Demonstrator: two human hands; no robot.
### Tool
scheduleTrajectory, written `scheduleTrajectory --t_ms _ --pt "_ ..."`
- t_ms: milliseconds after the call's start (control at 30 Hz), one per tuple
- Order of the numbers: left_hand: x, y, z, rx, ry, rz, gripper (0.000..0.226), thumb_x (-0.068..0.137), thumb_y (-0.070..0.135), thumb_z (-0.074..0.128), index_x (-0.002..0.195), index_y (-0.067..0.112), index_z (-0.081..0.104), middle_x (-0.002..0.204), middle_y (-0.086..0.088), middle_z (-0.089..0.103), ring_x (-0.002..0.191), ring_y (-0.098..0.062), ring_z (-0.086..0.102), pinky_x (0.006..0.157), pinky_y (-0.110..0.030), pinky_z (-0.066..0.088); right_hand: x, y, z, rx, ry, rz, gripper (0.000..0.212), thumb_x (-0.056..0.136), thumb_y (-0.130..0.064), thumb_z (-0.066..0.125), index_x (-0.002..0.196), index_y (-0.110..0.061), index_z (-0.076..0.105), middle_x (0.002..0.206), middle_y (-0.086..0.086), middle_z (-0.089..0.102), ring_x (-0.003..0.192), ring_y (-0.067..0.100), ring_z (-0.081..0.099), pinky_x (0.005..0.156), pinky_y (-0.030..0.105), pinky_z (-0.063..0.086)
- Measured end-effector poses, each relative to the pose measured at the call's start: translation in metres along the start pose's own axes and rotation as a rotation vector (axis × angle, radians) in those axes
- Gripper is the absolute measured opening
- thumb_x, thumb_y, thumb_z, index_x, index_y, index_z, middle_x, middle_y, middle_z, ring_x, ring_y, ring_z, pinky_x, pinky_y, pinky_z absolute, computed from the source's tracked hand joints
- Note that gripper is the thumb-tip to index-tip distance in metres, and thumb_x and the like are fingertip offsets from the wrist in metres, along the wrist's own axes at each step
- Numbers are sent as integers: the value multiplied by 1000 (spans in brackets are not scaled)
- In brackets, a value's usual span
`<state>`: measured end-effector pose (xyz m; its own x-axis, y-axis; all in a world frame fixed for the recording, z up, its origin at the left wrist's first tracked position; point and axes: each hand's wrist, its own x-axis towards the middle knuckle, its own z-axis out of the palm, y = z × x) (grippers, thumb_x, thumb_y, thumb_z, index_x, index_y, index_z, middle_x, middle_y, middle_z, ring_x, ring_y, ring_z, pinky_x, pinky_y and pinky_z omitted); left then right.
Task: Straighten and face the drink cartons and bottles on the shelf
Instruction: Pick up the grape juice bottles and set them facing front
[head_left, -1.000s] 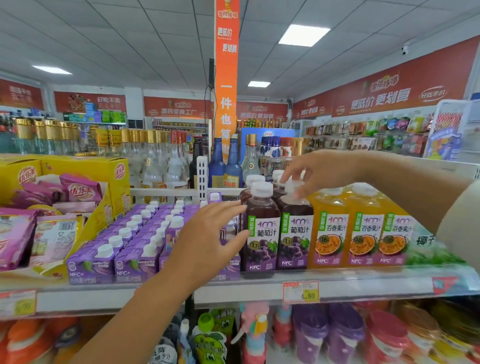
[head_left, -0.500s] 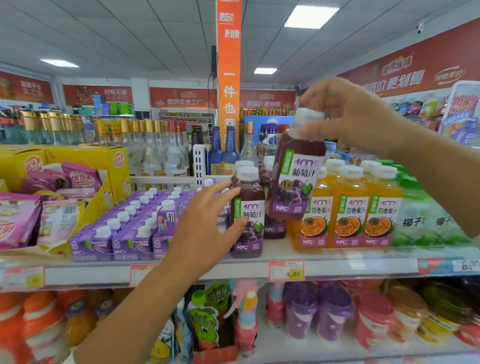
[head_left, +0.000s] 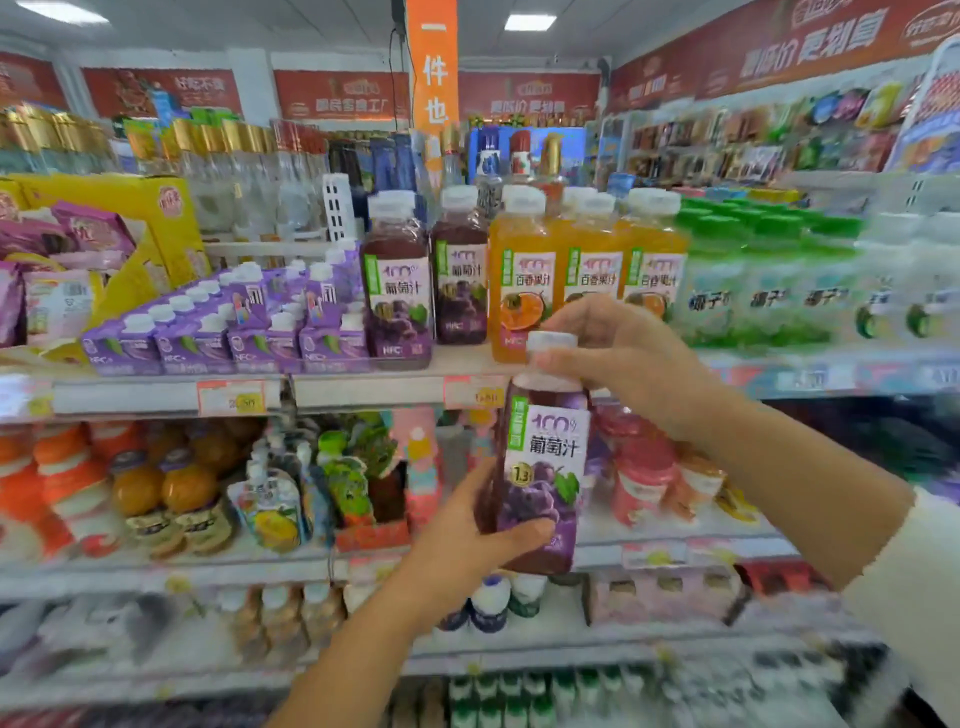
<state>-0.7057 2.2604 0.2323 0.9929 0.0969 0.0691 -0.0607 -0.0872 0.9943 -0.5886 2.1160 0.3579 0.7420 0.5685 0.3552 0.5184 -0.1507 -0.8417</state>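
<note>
Both hands are on one grape juice bottle (head_left: 545, 457), held upright in the air in front of the lower shelves, just below the drinks shelf (head_left: 363, 389). The right hand (head_left: 618, 358) curls over the white cap. The left hand (head_left: 478, 540) wraps round the lower body, its thumb across the label, which faces outward.

Going back up, I'd say the danger is the slot. Two shelved grape bottles (head_left: 397, 280) stand beside the orange juice bottles (head_left: 524, 280), the right-hand one seemingly set further back. A bottle pushed in crooked could knock a neighbour over or off the front edge. A grip by the cap alone might slip, dropping it onto the pouches and jars (head_left: 270, 499) below.

To the left, the purple cartons (head_left: 234, 332) sit in close rows, some seemingly turned unevenly. The green-capped bottles (head_left: 753, 291) on the right are too blurred to judge.
</note>
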Motion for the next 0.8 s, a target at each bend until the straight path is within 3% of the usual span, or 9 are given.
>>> scheduleTrajectory --t_ms 100,200,300,400,600,800 --pt "-11 -9 28 -16 42 -25 47 79 16 76 119 30 56 106 17 73 101 -5 68 84 -22 53 -20 18 -9 0 9 37 22 78 -24 79 95 -18 66 98 10 73 86 24 68 78 41 55" --pt "-18 -13 47 -56 44 -55 56 72 29 77 123 30 55 110 15 72 104 -8 68 89 -29 55 -35 26 -15 -2 17 51 17 81 -26 77 93 -22 66 92 4 74 78 11 68 73 28 52" --pt "-22 -16 56 -86 9 -88 60 72 31 77 127 31 54 117 10 70 108 -13 67 91 -32 55 -45 35 -18 8 46 87 17 83 -26 74 96 -19 66 95 6 74 81 16 70 76 29 55" --pt "-23 -21 56 -110 -27 -115 55 75 28 81 122 35 56 115 12 71 107 -12 67 84 -27 55 -54 42 -16 59 80 132 13 86 -21 72 96 -18 65 99 10 73 87 22 72 82 34 56" --pt "-14 -33 44 -151 -101 -132 56 67 28 76 119 35 55 107 11 73 91 -11 71 62 -16 50 -60 54 -8 113 179 212 14 87 -22 70 99 -18 64 94 5 75 80 17 72 73 31 56" --pt "4 -40 29 -121 -141 -115 64 75 21 83 128 35 50 113 14 71 105 -12 68 84 -31 55 -58 51 0 157 208 267 20 88 -21 68 107 -17 62 99 2 75 89 18 72 80 36 58"
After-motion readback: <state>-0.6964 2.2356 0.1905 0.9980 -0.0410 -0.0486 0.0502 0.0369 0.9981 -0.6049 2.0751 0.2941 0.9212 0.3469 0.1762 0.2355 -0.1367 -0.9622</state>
